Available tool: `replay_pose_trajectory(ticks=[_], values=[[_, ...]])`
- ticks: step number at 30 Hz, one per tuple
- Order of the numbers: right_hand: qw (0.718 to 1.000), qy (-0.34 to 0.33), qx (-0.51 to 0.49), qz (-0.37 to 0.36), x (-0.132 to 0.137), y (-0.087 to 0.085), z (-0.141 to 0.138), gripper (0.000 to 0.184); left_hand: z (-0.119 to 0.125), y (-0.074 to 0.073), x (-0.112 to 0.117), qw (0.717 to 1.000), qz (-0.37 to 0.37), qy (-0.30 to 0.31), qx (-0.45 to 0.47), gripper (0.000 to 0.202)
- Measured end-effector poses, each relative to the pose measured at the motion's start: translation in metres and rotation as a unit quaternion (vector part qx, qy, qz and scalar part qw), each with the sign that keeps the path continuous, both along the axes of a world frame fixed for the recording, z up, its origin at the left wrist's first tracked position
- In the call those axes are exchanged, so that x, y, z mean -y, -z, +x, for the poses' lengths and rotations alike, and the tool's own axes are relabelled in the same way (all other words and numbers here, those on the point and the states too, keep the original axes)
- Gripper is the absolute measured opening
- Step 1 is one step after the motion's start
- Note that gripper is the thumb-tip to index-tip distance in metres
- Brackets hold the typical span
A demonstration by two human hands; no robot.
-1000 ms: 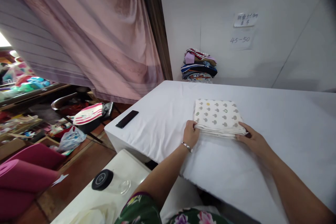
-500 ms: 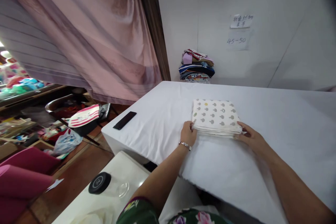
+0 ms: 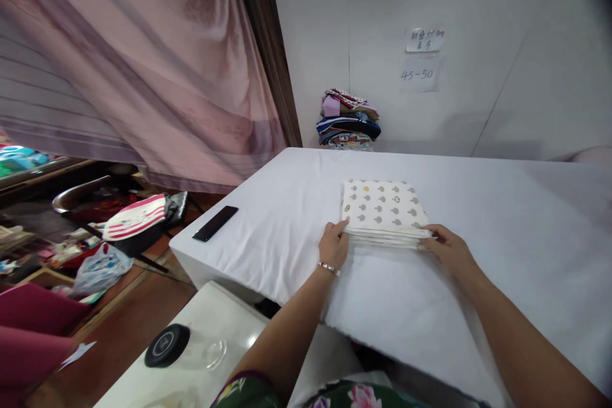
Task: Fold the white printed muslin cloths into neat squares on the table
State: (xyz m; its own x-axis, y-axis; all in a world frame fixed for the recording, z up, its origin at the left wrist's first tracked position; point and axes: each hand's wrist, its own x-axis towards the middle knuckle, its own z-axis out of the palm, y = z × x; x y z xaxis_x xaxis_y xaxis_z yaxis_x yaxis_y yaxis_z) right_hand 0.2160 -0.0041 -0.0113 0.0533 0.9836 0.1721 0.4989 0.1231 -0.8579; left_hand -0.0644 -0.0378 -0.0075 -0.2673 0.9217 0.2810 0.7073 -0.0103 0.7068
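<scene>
A white cloth [image 3: 382, 206] with a grey tree-like print lies folded in several layers on the white-covered table [image 3: 277, 217]. Its layered edge faces me. My left hand [image 3: 333, 243], with a bracelet at the wrist, pinches the near left corner. At the near right corner, my right hand [image 3: 449, 252] grips the layers between thumb and fingers. Both hands rest low, close to the tabletop.
A black phone [image 3: 215, 223] lies near the table's left edge. Folded fabrics [image 3: 349, 120] are stacked by the wall at the back. On a lower white surface stands a round black object [image 3: 167, 345]. A chair [image 3: 138, 223] is at the left, below a pink curtain [image 3: 201, 76].
The view has shifted slightly, so the scene sits further left in the picture. Both hands stay at the near corners of the cloth, whose front layers look a little more spread apart.
</scene>
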Motion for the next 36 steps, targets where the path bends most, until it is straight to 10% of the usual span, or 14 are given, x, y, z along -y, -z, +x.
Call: replay_pose_trajectory(ticks=[14, 23, 36], values=[[0.996, -0.030, 0.022, -0.079, 0.006, -0.003, 0.011, 0.049, -0.003, -0.005, 0.004, 0.996, -0.050, 0.050, -0.054, 0.038], [0.962, -0.075, 0.169, 0.199, 0.013, -0.019, -0.014, 0.028, -0.005, -0.005, 0.004, 0.997, 0.037, 0.067, -0.034, 0.036], [0.951, -0.076, 0.264, 0.141, 0.005, -0.011, -0.025, 0.026, -0.010, -0.017, -0.014, 0.982, 0.038, 0.158, -0.092, 0.015]])
